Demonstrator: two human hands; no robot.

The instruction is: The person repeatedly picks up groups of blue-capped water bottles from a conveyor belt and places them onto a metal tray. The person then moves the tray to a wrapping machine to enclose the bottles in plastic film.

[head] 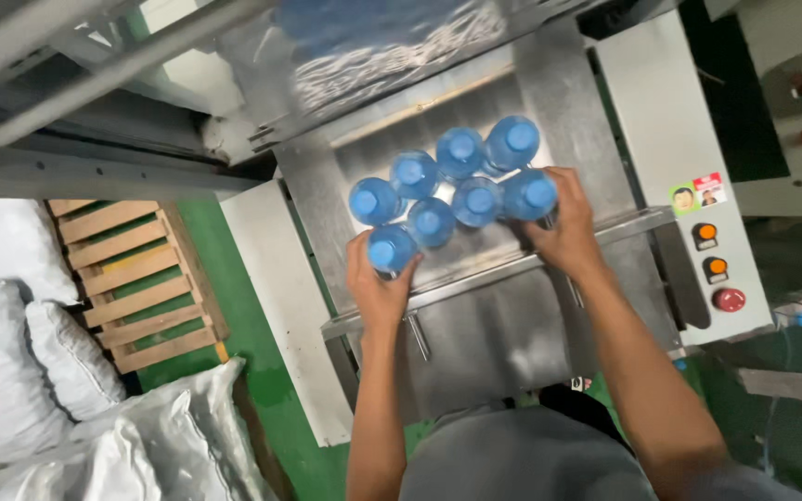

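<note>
Blue-capped bottles [457, 190] clustered on metal table [512, 325], both hands [378, 283] [563, 227] cupping them.

both hands [378, 283] [563, 227] grip blue-capped bottles [447, 190] on metal tray [605, 227]

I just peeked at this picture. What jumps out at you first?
A cluster of blue-capped bottles stands on the grey metal machine table, right in the middle. The left hand cups the nearest bottle while the right hand presses the bottles at the right end. On the right, a white panel has two orange buttons and a red one.
</note>
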